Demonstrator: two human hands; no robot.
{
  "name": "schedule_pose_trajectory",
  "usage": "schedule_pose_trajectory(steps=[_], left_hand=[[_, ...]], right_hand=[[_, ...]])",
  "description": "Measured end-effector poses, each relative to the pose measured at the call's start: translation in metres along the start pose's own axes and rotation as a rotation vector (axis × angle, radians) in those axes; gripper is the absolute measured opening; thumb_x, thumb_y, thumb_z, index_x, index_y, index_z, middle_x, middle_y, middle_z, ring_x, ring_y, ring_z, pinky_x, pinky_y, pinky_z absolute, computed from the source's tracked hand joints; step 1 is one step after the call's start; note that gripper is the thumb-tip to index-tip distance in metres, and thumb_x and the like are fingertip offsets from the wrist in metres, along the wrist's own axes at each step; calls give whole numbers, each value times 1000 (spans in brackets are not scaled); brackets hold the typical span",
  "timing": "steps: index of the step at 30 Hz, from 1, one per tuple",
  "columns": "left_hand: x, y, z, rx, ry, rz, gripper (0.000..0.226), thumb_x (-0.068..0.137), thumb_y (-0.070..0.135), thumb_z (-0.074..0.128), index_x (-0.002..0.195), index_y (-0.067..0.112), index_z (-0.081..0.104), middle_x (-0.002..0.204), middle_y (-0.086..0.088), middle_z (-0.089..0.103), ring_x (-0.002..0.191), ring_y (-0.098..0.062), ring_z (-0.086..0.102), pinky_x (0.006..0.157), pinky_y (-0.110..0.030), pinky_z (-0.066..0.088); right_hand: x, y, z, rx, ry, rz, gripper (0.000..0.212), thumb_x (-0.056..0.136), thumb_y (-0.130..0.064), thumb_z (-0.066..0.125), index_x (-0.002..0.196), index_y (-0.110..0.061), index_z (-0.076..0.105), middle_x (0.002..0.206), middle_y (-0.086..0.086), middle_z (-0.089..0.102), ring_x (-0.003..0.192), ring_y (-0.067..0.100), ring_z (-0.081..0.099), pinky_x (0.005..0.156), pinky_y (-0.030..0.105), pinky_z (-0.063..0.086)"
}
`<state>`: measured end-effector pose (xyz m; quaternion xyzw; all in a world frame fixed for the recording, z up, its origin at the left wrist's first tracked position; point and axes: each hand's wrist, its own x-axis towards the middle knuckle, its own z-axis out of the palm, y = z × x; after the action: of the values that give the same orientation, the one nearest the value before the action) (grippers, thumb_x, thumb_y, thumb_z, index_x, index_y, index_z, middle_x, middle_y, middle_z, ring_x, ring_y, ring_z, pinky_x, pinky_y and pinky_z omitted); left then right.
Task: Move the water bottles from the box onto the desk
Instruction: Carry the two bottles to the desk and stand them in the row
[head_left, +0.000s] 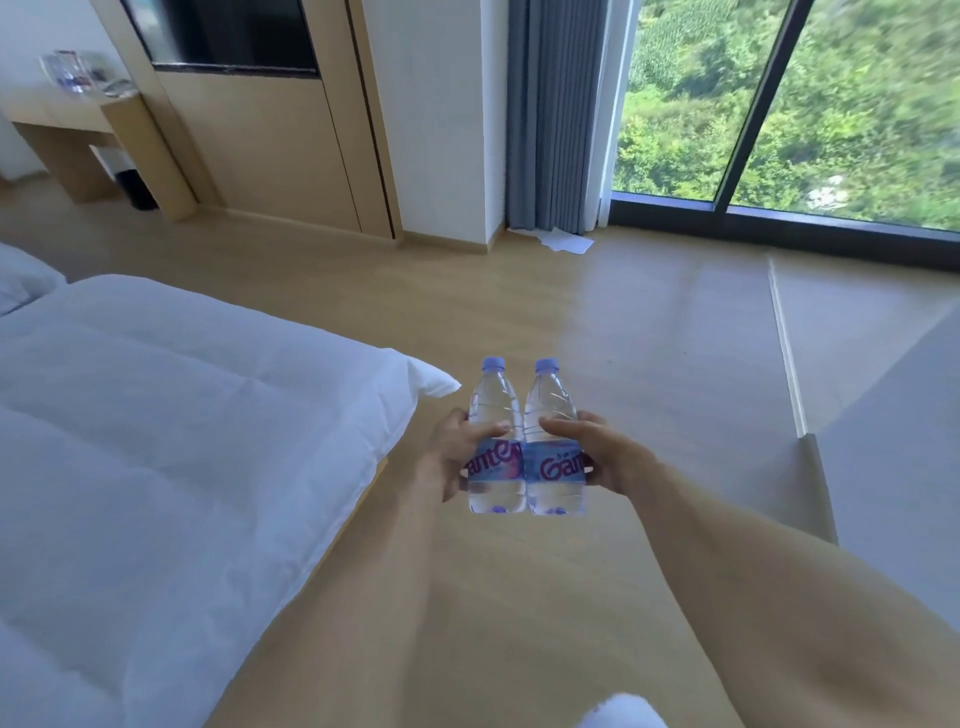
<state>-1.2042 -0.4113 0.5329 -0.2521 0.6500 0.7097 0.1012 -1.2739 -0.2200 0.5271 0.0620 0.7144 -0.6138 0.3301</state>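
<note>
Two clear water bottles with pale purple caps and blue-pink labels are held upright, side by side and touching, in front of me over the wooden floor. My left hand (457, 449) grips the left bottle (493, 415) around its label. My right hand (597, 452) grips the right bottle (551, 410) the same way. The desk (67, 111) is far off at the upper left, with several blurred items on top. No box is in view.
A bed with a white duvet (171, 431) fills the left side. A wooden wall unit with a dark screen (234, 36) stands ahead. Grey curtain (550, 114) and a large window (779, 104) are at the right. A small black bin (136, 189) sits under the desk.
</note>
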Motion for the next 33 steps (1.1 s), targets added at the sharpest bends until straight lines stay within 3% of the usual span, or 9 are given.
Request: schedule_pose_trajectory(steps=[5,12,18,25,33], left_hand=[[62,30,7,38,-37,-28,49,78,36,80,119,19,59,101,-8,71,86,-30,69,90,-61,54],[173,71,30,-5,13,-55,49,80,41,81,119,20,58,117,-14,72,102,-35,73,85,-65,56],[263,124,64,-19,70,-86,51,78,43,83,116,19,58,100,-10,72,84,-31,73,84,-62,57],[340,185,82,-59,116,-72,53,77,47,83,116,19,60,113,-12,73,101,-37,73,86,-67,54],[426,221,50,-96,168,-77,54,81,47,79,121,17,58,100,-9,70,89,-33,72,88,-65,54]], right_hand=[[52,-27,-20,20,21,14,50,79,-39,81,121,-21,61,107,8,74,83,23,71,63,32,57],[156,-75,-63,5,-5,24,48,78,-39,81,118,-20,64,101,8,75,79,22,71,62,31,57],[246,-134,-113,1,-34,48,41,80,-35,80,115,-18,66,97,9,72,75,23,69,62,32,57],[333,-208,-148,-46,-65,65,40,77,-35,83,108,-17,64,84,6,72,63,19,69,58,33,57],[430,-261,-131,-131,-135,78,37,79,-37,81,106,-16,65,86,6,71,68,21,69,62,35,58]])
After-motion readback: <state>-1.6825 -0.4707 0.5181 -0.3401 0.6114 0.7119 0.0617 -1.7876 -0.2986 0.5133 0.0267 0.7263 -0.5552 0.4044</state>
